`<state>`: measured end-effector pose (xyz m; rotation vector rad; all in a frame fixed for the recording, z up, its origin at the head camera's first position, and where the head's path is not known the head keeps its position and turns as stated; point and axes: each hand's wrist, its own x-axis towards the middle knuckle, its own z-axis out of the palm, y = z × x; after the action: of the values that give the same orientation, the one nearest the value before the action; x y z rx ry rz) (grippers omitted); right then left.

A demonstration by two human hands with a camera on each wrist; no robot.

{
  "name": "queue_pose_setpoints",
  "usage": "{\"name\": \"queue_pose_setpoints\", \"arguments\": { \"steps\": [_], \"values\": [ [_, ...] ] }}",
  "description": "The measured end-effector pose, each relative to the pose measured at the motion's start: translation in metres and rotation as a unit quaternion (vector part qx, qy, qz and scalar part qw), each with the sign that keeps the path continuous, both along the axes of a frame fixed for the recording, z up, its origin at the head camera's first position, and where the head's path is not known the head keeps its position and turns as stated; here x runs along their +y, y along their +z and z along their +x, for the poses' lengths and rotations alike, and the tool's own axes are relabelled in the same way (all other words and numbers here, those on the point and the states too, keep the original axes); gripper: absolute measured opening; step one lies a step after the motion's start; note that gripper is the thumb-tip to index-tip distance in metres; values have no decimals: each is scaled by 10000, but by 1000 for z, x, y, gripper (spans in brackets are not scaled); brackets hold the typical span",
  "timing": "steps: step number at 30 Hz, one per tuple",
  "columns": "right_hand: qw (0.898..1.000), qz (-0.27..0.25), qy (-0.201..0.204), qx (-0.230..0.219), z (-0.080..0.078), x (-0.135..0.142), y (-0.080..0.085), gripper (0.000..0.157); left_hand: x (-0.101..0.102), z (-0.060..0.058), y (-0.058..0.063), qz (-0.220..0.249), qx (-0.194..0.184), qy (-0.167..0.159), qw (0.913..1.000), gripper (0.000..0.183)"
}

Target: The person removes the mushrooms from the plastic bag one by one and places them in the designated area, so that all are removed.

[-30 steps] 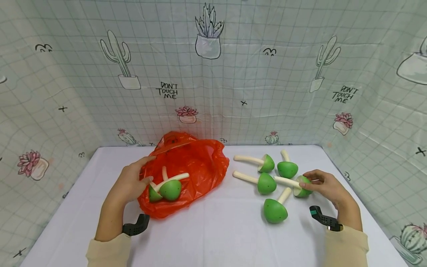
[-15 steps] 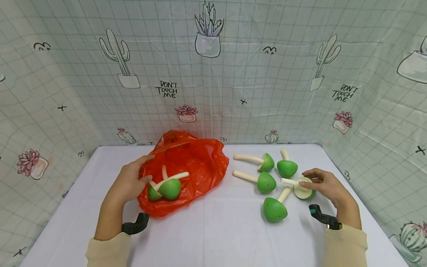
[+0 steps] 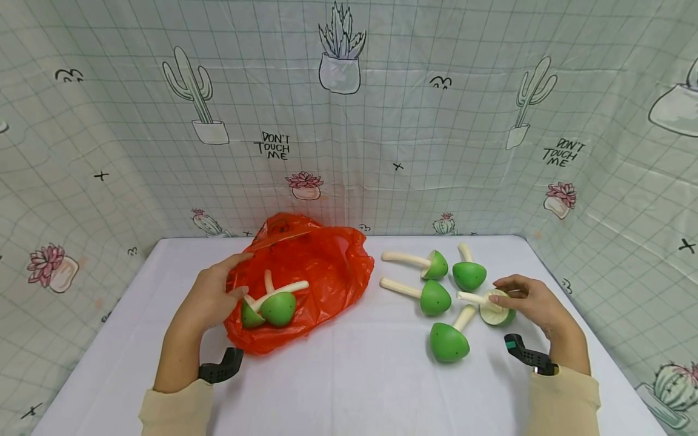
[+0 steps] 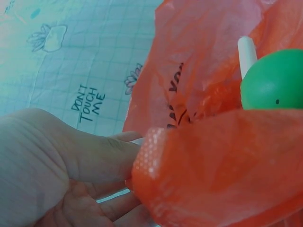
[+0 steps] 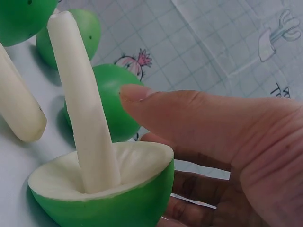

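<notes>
My left hand pinches the rim of a red plastic bag between thumb and fingers. The bag lies with its mouth spread; inside are toy mushrooms with green caps and cream stems, among them one mushroom and a second mushroom half under it. At the right, my right hand is around a similar mushroom, which rests on its cap, underside up, stem tilted. In the right wrist view the thumb stays apart from that stem, and the fingers lie behind the cap.
Several more mushrooms lie left of and behind my right hand: the nearest mushroom, a middle mushroom, a far one with its green cap, and another mushroom. A white table meets a patterned cloth wall.
The mushroom at my right hand has tipped, so its cap's pale underside now faces up and its stem looks shorter. My left hand and the bag have stayed in place.
</notes>
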<state>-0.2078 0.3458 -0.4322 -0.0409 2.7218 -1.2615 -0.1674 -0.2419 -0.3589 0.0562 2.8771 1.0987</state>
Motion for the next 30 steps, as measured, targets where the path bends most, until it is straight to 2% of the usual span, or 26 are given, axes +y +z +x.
{"name": "queue_pose_setpoints", "arguments": {
  "steps": [8,16,21,30],
  "values": [
    [9999,61,-82,106,-1,-4,4,58,1,1,1,64,35,-14,10000,65],
    [9993,8,-127,352,-1,-10,8,57,2,0,2,47,54,-4,10000,65],
    [9984,150,-127,530,-3,-18,14,56,2,0,2,39,70,18,10000,66],
    [9932,59,-228,1137,-1,-40,30,54,1,0,0,29,86,12,10000,65]
  ]
}}
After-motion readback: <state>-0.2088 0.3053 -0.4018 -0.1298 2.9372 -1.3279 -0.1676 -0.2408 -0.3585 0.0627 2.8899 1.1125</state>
